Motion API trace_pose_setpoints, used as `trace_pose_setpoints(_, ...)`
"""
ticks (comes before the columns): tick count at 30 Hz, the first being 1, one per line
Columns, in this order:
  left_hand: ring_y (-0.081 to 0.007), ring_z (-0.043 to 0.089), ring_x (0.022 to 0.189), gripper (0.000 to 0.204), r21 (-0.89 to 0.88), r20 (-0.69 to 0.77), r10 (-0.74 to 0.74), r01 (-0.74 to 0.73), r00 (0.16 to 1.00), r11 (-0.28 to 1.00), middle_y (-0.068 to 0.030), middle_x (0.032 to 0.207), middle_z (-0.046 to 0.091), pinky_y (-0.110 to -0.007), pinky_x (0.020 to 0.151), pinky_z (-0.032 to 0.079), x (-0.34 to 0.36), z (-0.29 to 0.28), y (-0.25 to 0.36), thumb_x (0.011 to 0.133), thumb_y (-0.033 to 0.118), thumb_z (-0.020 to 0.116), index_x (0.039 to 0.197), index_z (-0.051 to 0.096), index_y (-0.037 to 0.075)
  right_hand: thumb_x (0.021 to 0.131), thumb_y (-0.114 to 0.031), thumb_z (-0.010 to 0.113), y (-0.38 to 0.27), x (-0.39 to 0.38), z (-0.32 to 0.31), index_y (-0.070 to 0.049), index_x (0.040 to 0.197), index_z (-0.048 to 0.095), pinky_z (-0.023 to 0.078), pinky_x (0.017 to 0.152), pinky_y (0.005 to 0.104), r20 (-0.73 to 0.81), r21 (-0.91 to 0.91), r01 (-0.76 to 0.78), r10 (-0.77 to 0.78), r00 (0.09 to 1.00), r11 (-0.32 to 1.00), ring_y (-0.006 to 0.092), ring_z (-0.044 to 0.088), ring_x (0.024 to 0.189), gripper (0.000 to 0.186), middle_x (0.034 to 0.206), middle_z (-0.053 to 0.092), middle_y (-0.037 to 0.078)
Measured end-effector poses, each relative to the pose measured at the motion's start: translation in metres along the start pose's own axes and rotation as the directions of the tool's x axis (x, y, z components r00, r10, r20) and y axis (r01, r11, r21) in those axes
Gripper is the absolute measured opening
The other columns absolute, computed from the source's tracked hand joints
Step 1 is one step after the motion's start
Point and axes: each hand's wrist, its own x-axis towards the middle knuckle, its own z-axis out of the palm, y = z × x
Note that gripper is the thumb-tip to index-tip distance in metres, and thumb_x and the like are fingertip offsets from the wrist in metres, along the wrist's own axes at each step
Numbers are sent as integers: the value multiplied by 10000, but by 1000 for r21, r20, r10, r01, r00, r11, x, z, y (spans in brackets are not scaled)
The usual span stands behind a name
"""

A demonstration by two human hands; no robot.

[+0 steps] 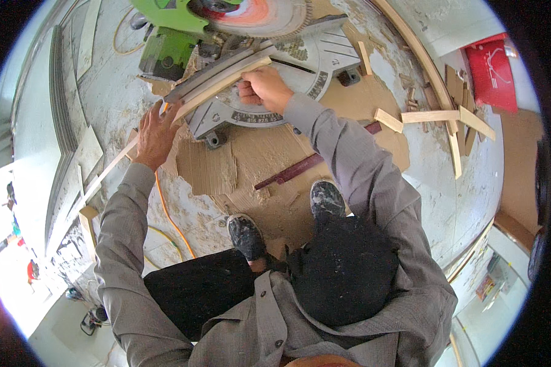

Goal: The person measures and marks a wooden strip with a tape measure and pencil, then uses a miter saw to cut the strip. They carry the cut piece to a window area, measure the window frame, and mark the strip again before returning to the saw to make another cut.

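A green mitre saw (168,58) with a round blade (263,21) stands on cardboard at the top. A long pale wooden strip (217,87) lies along its metal fence (208,72) and extends down to the left. My left hand (156,136) grips the strip just left of the saw's base (251,116). My right hand (263,90) is closed over the base, its knuckles against the strip's near edge; what its fingers hold is hidden. Both shoes and a dark red strip (287,171) show below on the cardboard.
Loose wood offcuts (428,116) and a long batten (431,73) lie at the right, near a red object (492,73). Grey boards (64,92) lie at the left. An orange cable (174,223) runs past my left foot over the dusty floor.
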Motion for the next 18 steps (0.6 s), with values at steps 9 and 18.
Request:
trace_pose_setpoints(9,-341,642,1054,638,-64,169,59,-49,984,997,-128,1115,619,-488,860,552,6,6,-30,997,146,624,1577,420,318,980,-122,601,-1,7,-19,-7,1006,605,612,549,398,14,27,-48,48,999,998,192,619,632,119,801,624,91)
trace_pose_setpoints(18,-330,654,1037,621,-91,143,87,-75,986,993,-120,1123,627,-479,853,564,1,7,-42,1017,179,608,1582,409,344,971,-183,662,-23,-6,-25,41,991,620,597,525,358,-95,28,-33,35,995,999,196,645,623,229,806,655,109)
